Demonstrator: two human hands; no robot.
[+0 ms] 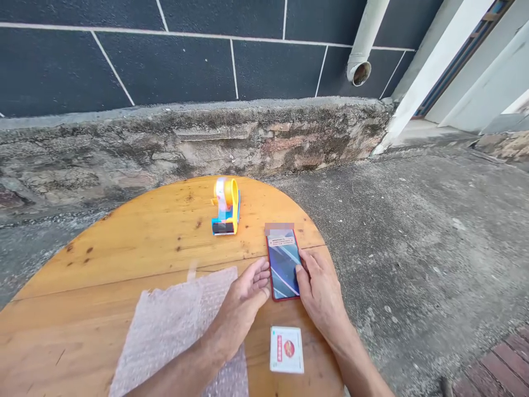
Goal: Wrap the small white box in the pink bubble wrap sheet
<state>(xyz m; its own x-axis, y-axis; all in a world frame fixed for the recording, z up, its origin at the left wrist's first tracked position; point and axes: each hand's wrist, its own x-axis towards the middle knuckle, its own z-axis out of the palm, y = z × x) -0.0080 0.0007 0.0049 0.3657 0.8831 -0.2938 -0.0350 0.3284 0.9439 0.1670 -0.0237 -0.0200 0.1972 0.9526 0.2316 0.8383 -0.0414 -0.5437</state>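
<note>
Your left hand is half-curled, grip loosely apart, just beside the left edge of the phone lying on the tabletop. Your right hand has its thumb over the opposite edge; can't tell if that grip's clamped tbh.

Lettering on the phone and white box is too small to read
</note>
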